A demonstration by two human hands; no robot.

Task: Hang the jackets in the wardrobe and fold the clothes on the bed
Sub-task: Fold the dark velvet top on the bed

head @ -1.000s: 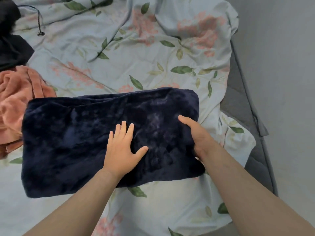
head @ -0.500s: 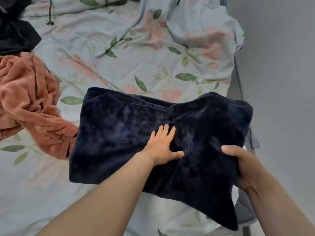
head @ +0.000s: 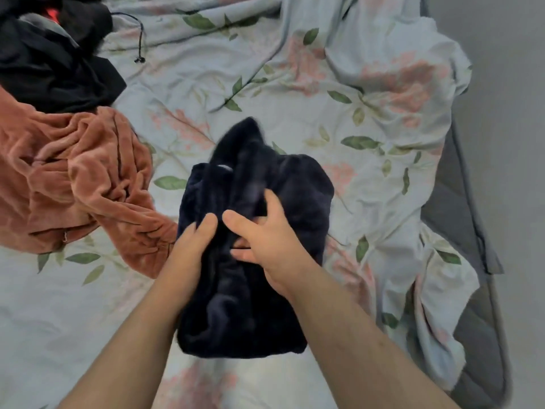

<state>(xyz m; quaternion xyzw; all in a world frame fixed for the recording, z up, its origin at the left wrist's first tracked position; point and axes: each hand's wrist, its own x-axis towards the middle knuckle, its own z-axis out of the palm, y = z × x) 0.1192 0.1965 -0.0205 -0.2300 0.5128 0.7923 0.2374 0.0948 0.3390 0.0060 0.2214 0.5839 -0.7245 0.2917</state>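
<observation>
Now the navy fleece [head: 298,184], flat a sec ago, is doubled up by the rust fleece [head: 76,178]; left hand [head: 188,252] & right hand [head: 268,243] fingers [head: 272,202] grip its fold, so nearly done.

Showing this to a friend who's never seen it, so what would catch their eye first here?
The left grip and right grip clutch a bundled navy fleece garment at centre. A crumpled rust-orange garment lies to its left on the floral bedsheet, with black clothes at upper left.
</observation>
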